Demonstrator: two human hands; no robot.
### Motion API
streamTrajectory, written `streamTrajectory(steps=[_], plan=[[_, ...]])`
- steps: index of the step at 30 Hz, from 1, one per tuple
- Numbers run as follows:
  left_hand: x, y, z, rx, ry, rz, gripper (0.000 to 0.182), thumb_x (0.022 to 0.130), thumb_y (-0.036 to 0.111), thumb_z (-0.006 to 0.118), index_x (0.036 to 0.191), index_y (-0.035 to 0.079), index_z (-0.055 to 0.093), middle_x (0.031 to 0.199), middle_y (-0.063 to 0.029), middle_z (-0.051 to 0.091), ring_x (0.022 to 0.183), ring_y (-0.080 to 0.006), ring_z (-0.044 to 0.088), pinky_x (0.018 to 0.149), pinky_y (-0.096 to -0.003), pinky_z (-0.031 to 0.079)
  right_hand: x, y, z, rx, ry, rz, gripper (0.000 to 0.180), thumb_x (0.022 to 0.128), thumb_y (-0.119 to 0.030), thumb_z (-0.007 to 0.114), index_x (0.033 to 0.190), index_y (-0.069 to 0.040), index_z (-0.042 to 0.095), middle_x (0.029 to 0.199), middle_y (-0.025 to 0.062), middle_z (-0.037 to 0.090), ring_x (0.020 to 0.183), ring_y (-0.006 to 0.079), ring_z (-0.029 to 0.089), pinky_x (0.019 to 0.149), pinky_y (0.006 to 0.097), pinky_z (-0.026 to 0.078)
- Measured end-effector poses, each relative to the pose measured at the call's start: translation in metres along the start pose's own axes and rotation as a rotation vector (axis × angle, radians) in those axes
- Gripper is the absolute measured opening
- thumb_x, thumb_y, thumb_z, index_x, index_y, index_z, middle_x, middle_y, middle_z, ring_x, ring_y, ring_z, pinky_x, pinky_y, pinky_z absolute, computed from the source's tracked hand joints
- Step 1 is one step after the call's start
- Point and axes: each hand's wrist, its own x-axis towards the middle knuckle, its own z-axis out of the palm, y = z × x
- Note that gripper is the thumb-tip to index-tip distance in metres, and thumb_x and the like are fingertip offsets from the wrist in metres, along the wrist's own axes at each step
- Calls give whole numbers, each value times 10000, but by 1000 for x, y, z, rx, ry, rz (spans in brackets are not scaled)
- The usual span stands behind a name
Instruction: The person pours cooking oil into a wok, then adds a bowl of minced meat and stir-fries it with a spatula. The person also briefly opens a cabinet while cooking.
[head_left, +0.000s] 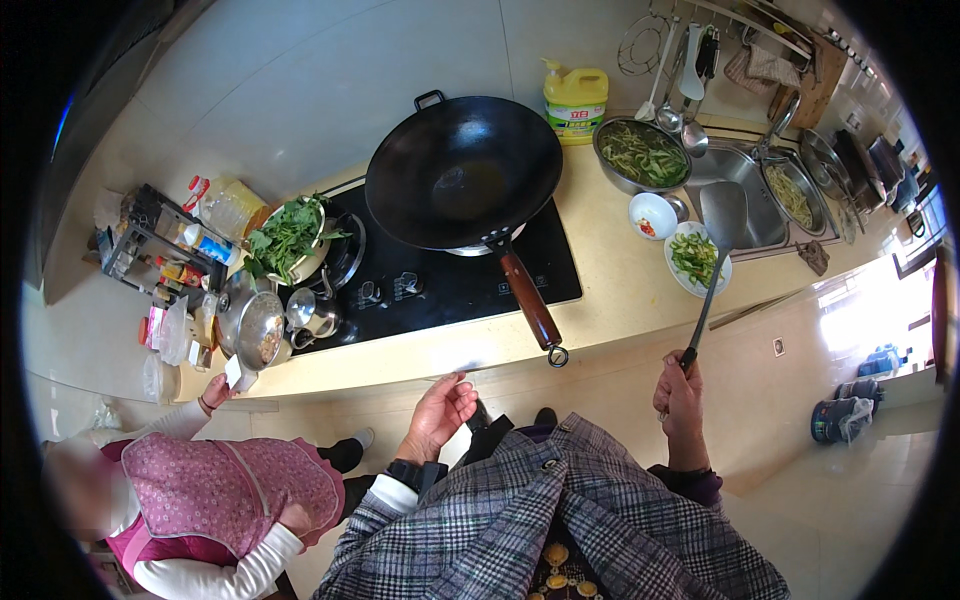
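My right hand (681, 397) grips the black handle of a metal wok spatula (723, 214), whose blade is raised and overlaps the sink and a plate in this view. My left hand (441, 415) is held in front of the counter edge, palm up with loosely curled fingers and nothing in it. Before me a black wok (465, 172) sits on the glass gas hob (442, 296), with a little liquid, apparently oil, at its bottom. Its wooden handle (529, 300) points towards me. Sliced green peppers (691, 259) lie on a white plate, beside a white bowl (651, 214) with chopped red and pale bits.
At the left a person in a pink apron (225, 480) holds a small white object (238, 373) by a metal bowl (260, 330). Leafy greens (289, 236) fill a pot on the hob. A steel basin of vegetables (643, 154) stands left of the sink (731, 176).
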Motion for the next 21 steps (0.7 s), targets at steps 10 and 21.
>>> streamTrajectory(steps=[10,21], plan=[[2,-4,-4,52,25,-4,220,999,248,568,1124,74,618,899,-56,684,826,-192,677,755,-337,572,-2,-5,-1,55,15,-22,103,966,-170,618,966,-148,517,600,-77,368,421,25,309,370,210,246],[3,-4,-2,70,26,-18,216,993,246,577,1106,66,617,890,-52,677,828,-193,665,771,-329,565,-2,-7,-4,95,59,1,113,959,-164,623,947,-150,512,593,-77,363,412,30,287,368,216,233]])
